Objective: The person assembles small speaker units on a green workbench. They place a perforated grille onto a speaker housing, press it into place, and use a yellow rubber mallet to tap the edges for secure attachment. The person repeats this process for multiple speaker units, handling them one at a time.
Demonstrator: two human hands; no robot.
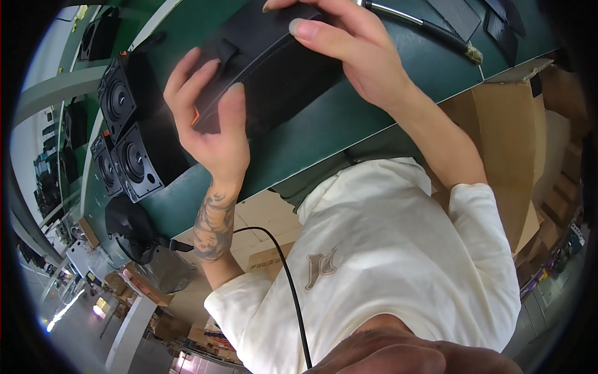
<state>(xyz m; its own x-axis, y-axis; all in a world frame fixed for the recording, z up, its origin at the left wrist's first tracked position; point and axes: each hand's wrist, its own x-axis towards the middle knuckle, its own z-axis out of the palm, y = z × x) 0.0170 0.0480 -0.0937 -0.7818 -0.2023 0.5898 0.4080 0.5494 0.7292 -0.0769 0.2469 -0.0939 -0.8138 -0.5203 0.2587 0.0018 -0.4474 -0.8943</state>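
Observation:
Both of my hands are around a long black box [280, 93] above the green workbench. Its kind is not certain, though the casing resembles those of the speakers on the left. My left hand [215, 118] grips its left end, thumb on the near side and fingers over the far side. A small dark tab [228, 53] stands out from the box beside those fingers, and a bit of orange [197, 116] shows at its left end. My right hand [355, 47] clasps the right part, its thumb pressed along the top edge.
Black speakers [134, 159] with round cones stand on the green workbench [286, 159] at the left. A tool [430, 31] with a metal shaft and dark handle lies at the upper right, near flat black pieces [458, 15]. Cardboard [504, 131] stands at the right; a black cable [289, 274] hangs in front of me.

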